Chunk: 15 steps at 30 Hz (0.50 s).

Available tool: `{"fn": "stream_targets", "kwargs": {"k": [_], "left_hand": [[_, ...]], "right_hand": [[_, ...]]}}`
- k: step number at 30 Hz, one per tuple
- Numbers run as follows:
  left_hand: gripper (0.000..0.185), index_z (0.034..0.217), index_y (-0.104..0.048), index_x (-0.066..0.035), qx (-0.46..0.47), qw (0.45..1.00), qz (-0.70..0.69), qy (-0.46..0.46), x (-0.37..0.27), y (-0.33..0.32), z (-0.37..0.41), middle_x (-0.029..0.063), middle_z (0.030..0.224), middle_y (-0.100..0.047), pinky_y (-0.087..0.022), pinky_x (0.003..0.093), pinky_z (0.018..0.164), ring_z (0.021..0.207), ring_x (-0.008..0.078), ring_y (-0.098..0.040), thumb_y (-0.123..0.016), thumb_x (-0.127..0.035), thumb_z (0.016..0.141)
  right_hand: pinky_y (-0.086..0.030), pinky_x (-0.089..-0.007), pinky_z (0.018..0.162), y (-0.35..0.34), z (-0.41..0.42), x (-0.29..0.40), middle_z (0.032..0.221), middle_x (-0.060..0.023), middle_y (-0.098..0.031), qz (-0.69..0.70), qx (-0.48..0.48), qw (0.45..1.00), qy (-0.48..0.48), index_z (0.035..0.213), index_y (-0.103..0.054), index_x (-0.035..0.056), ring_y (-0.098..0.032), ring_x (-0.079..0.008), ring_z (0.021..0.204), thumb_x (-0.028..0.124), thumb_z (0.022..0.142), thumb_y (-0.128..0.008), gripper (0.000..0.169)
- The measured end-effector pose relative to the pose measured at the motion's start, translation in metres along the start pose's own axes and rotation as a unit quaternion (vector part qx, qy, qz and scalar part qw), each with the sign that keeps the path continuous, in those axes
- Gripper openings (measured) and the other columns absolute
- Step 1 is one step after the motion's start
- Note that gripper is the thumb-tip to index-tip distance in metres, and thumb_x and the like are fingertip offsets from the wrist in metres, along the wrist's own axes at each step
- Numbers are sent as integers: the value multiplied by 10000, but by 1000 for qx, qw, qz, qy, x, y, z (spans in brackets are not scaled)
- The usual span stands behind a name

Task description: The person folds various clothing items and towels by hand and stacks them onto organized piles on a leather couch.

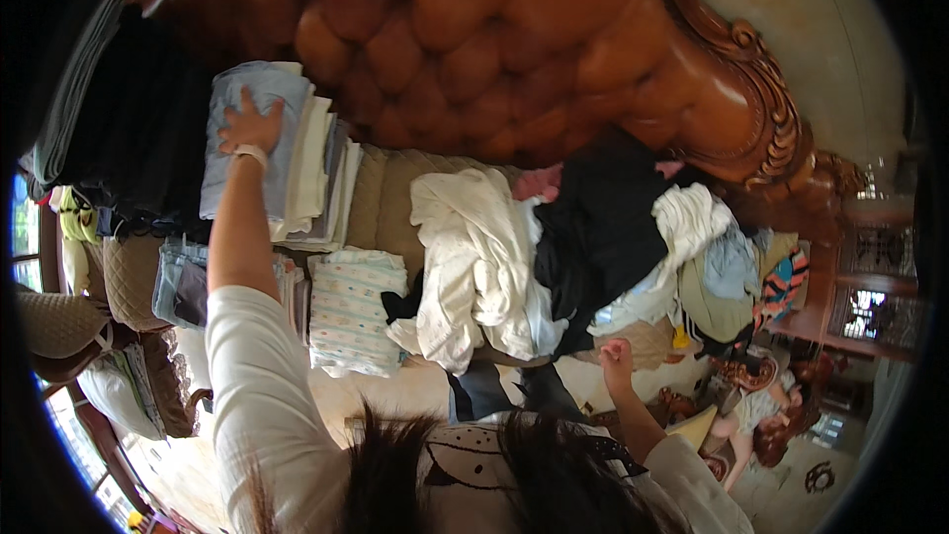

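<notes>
My left hand (252,122) lies flat with spread fingers on a folded blue-grey cloth (222,185), which tops a stack of folded white and grey cloths (315,170). My right hand (617,360) is raised near the front edge of the sofa seat, its fingers curled; whether anything is in it cannot be told. Between the hands lie a folded striped cloth with small prints (356,308), a crumpled cream printed garment (474,259) and a crumpled black garment (600,215). White knit fabric (689,219) and an olive garment (715,297) lie farther right.
A tufted brown leather sofa back (504,59) with a carved wooden frame (771,96) rises behind the clothes. Tall dark folded textiles (141,111) stand at left, above a quilted brown cushion (133,282). Another person (764,400) is at lower right, near carved furniture.
</notes>
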<state>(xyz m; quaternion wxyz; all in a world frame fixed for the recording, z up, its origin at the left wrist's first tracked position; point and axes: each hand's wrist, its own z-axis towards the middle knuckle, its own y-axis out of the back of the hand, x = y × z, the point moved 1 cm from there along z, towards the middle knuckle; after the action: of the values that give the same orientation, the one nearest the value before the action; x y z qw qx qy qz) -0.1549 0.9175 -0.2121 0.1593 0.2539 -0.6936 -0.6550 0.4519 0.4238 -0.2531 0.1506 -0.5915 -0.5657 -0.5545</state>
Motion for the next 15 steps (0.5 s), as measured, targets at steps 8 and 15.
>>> {"fn": "stream_targets", "kwargs": {"k": [8, 15], "left_hand": [[726, 1343, -275, -96, -259, 901, -159, -310, 2, -21, -188, 222, 1349, -265, -129, 556, 1009, 1261, 387, -211, -558, -430, 764], [749, 1252, -328, 6, 252, 900, -294, -200, 73, -117, -537, 243, 1179, -408, -315, 470, 919, 1084, 412, -380, -656, -407, 720]], "right_hand": [[-343, -313, 927, 3, 107, 21, 1278, -161, -350, 62, -108, 981, -148, 1278, -281, 11, -409, -231, 1111, 270, 650, -768, 836], [-448, -392, 767, -95, 186, 76, 859, -273, -592, -322, 33, 946, -31, 802, -629, -61, -586, -365, 875, 446, 747, -566, 514]]}}
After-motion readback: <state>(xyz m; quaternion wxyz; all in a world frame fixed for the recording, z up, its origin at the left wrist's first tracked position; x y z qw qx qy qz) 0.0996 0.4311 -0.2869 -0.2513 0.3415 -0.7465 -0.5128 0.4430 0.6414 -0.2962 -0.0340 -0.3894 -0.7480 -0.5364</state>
